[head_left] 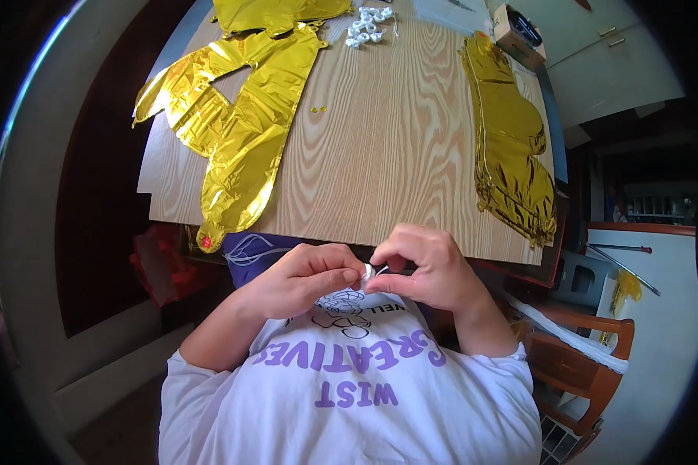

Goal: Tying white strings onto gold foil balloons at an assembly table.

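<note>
A small white ribbon coil (368, 273) is pinched between my two hands, in front of my shirt and just off the table's near edge. My left hand (306, 275) has thumb and fingers closed at its left side. From the other side, my right hand (430, 267) grips it between thumb and forefinger, and a short white end sticks out there. The fingertips cover part of the coil. Several similar white coils (368, 28) lie in a heap at the table's far side.
Flat gold foil balloons (244, 147) cover the left of the wooden table (380, 147), one overhanging its near edge. Folded gold foil (512, 132) lies along the right. An open box (517, 37) sits far right. Pale strands (248, 249) hang left; a wooden chair (589, 372) stands right.
</note>
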### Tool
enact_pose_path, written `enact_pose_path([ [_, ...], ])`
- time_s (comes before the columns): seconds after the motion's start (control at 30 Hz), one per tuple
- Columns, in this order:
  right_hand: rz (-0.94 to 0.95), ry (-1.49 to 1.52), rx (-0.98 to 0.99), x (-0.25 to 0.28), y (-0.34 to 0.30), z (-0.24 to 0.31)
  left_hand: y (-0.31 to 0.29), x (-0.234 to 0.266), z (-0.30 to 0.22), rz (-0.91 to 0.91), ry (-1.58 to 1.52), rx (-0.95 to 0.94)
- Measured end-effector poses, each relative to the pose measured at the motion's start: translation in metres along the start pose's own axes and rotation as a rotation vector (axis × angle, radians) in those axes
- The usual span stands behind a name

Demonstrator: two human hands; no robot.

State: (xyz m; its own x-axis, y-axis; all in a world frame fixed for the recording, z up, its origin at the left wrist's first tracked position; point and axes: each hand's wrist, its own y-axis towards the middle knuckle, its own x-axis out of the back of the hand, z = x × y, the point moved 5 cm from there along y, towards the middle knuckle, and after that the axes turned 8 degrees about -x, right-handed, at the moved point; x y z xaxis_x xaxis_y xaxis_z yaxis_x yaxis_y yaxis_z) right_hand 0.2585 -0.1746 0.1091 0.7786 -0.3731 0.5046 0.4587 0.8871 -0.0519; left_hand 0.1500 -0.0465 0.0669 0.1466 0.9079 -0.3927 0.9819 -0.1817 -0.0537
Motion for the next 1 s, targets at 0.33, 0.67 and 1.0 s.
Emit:
enact_pose_path([
  [0.33, 0.303, 0.741, -0.189, -0.018, -0.003, -0.023, -0.002, 0.001, 0.009, 0.077, -0.109, 0.096],
  [0.67, 0.269, 0.185, 0.19, -0.003, 0.015, 0.017, 0.002, 0.007, 0.03, 0.009, -0.509, 0.284],
  [1.0, 0.081, 0.339, -0.307, 0.054, 0.157, -0.071, 0.013, 0.046, 0.0, -0.538, -0.733, -0.163],
])
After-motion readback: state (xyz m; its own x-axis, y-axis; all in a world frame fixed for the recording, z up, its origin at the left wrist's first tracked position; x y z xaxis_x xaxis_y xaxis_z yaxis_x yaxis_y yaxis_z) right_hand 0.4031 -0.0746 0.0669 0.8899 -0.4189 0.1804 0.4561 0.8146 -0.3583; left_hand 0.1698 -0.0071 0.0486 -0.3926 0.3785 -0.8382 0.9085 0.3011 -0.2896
